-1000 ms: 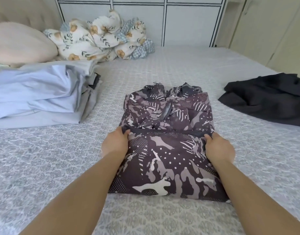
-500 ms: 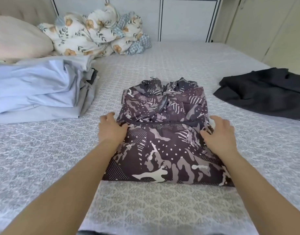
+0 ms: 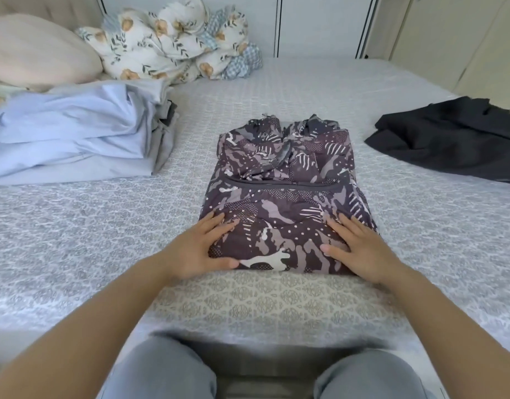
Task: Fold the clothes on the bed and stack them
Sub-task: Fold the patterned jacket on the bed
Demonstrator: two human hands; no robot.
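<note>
Head view: a folded, slick purple camouflage-print jacket (image 3: 285, 203) lies mid-bed (image 3: 75, 240) on a woven patterned cover. Left hand (image 3: 200, 249) and right hand (image 3: 358, 250) press its near corners, fingers flat and spread. Folded pale-blue stack (image 3: 72, 133) left, cut off; rumpled black garment (image 3: 452, 136) right.

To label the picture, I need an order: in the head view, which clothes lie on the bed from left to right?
Stack of folded light blue clothes → patterned jacket, both hands resting flat on it → black garment.
</note>
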